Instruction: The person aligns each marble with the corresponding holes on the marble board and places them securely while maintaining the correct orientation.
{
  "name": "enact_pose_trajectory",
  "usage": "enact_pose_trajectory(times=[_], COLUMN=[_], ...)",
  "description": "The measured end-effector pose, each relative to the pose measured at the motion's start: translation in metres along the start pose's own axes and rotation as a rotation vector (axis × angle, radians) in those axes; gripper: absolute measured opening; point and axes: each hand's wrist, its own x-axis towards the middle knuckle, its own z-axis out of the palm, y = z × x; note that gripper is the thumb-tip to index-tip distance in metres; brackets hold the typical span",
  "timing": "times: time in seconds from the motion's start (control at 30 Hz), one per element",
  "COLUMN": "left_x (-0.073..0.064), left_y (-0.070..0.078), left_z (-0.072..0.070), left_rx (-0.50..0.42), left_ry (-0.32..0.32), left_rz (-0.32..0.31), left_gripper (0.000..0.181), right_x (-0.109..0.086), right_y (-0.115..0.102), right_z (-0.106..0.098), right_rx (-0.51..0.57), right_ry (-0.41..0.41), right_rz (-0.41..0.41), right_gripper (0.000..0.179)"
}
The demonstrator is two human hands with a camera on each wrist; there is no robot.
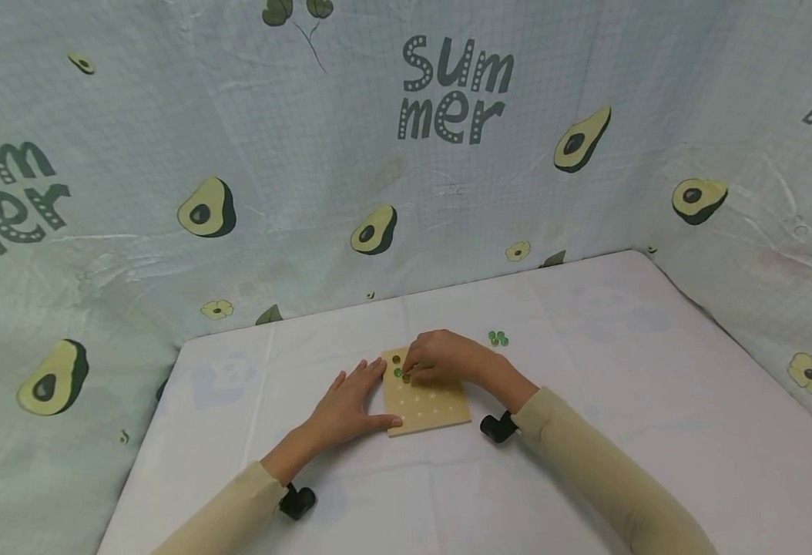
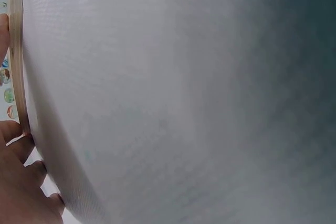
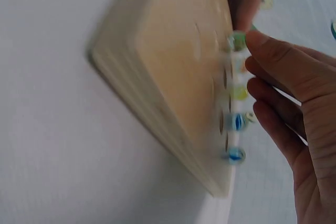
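A thin square wooden board with rows of shallow round hollows lies on the table. My left hand rests at its left side, fingers spread along the edge and thumb over the near left corner. Above the board's upper left part, my right hand bends its fingers down, its fingertips at a green glass marble, which they pinch. A brown marble and another green marble sit in hollows nearby. Blue marbles stand along the same board in the right wrist view.
Several loose green and amber marbles are grouped on the white tablecloth, beyond the board to the right. A hanging cloth printed with avocados encloses the table's back and sides. A dark wrist device shows below the right wrist.
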Motion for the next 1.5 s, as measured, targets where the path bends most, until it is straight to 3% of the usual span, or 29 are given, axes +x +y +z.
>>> enact_pose_trajectory(times=[0.07,0.17,0.37,0.63,1.07,1.27,1.5], left_x=[0.000,0.000,-0.001,0.001,0.001,0.001,0.001], left_y=[0.000,0.000,-0.001,-0.002,-0.001,-0.001,0.000], left_z=[-0.001,-0.002,0.000,0.001,0.002,0.002,0.002], left_rx=[-0.005,-0.017,-0.010,-0.001,-0.006,-0.006,-0.012], left_ry=[0.003,0.003,-0.003,0.004,0.005,0.007,0.009], left_rz=[0.002,0.010,0.011,0.000,-0.001,-0.002,-0.004], left_gripper=[0.106,0.106,0.106,0.107,0.106,0.107,0.106], right_x=[0.002,0.005,0.007,0.000,-0.003,-0.009,-0.029], right_y=[-0.004,-0.008,-0.011,-0.003,0.003,0.007,0.026], right_z=[0.002,0.004,0.007,-0.004,-0.007,-0.013,-0.032], right_rx=[-0.017,-0.015,-0.019,-0.061,-0.088,-0.029,-0.013], right_ry=[0.013,0.024,-0.043,0.001,0.013,0.042,0.085], right_rz=[-0.035,-0.017,-0.014,0.103,0.061,0.124,0.198], right_gripper=[0.017,0.014,0.014,0.013,0.014,0.016,0.017])
